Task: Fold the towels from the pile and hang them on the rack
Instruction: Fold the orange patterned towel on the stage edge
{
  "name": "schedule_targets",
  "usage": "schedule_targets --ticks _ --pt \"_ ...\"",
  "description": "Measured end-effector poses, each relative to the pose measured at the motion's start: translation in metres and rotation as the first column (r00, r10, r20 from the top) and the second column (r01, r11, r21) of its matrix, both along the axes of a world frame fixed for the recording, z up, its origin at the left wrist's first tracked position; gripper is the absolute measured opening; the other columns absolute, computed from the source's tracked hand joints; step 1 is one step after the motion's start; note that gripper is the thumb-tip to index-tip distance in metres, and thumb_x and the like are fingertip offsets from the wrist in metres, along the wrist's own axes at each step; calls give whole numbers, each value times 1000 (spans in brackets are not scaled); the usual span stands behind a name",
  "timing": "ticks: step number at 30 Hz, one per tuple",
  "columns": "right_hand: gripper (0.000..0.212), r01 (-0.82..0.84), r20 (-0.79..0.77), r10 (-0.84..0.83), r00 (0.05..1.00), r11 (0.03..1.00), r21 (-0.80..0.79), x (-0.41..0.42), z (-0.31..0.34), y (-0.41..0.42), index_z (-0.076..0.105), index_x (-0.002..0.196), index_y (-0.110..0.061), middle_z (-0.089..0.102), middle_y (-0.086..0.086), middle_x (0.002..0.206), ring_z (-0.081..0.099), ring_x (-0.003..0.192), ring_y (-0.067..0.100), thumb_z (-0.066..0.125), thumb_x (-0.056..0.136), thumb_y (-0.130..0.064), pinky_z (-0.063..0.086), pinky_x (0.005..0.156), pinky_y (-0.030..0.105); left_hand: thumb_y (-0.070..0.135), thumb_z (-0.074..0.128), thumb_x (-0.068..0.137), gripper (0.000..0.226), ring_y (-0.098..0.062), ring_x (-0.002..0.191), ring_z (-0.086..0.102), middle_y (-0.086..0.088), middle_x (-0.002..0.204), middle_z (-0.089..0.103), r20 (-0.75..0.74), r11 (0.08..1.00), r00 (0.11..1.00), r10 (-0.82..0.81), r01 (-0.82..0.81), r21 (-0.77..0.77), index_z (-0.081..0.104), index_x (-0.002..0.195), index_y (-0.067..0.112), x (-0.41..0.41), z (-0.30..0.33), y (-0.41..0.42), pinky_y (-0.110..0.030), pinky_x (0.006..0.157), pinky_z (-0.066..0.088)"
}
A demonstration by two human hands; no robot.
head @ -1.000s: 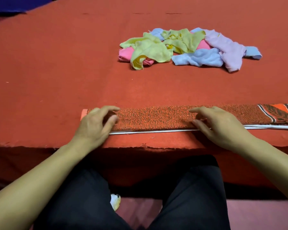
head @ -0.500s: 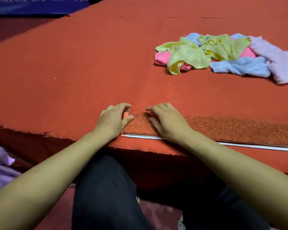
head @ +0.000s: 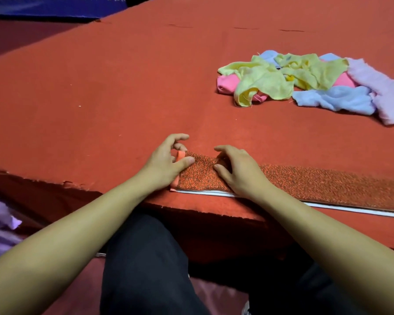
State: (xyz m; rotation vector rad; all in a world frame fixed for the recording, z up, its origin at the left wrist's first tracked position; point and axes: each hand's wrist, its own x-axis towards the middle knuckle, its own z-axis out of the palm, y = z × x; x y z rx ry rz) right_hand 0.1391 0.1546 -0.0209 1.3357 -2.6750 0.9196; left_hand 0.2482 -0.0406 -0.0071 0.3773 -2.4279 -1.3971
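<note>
Lying along the near edge of the red surface (head: 123, 92), the orange speckled towel (head: 305, 185) is already folded into a long narrow strip, with a white hem showing on its near side, and it runs off toward the right edge. At its left end the left hand (head: 166, 164) pinches the turned-up orange end between thumb and curled fingers, while the right hand (head: 239, 171) sits just beside it, fingers bent down and pressing the strip flat; whether it actually grips the cloth I cannot tell. To my eye the towel is light, soft terry that will flop and sag if lifted by 1 end only, so taking it at the folded end and again further along the strip looks the safer hold, and it should not slip much on the felt-like cover. Toward the far right corner lies the pile of towels (head: 305, 85), a loose heap of yellow, pink, pale blue and lilac pieces, well apart from the hands. Some lilac cloth (head: 0, 228) shows below the surface at the left. A blue banner (head: 55, 5) at the far left corner bears pale lettering, too blurred to read. No rack is in view.
</note>
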Motion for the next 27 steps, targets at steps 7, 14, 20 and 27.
schedule_targets --ticks 7,14,20,27 --pt "45 19 -6 -19 1000 1000 -1 6 1 1 52 136 -19 63 1 126 52 116 22 62 93 -27 38 98 31 17 83 76 80 -14 84 64 10 129 55 76 994 996 54 -47 -97 39 141 33 14 -13 4 -33 83 55" --pt "45 12 39 -13 999 1000 28 4 6 -6 50 137 -20 64 3 121 53 114 26 61 93 -28 41 100 35 -1 80 76 77 -7 58 53 5 120 58 58 995 995 86 -88 37 46 137 30 5 0 -7 -21 57 50" --pt "47 -52 19 51 998 997 60 14 9 -25 48 138 -17 61 6 126 51 116 29 60 94 -26 36 104 35 1 81 75 69 -12 79 61 -3 123 60 143 987 981 129 -141 78 52 134 23 17 9 -43 -16 72 51" --pt "53 -11 -140 36 989 985 173 18 14 -29 39 147 -21 51 5 144 40 136 29 47 99 -40 27 115 43 34 52 96 50 -21 146 26 3 152 41 8 751 1000 -12 14 -661 44 144 22 24 10 -24 -32 121 14"
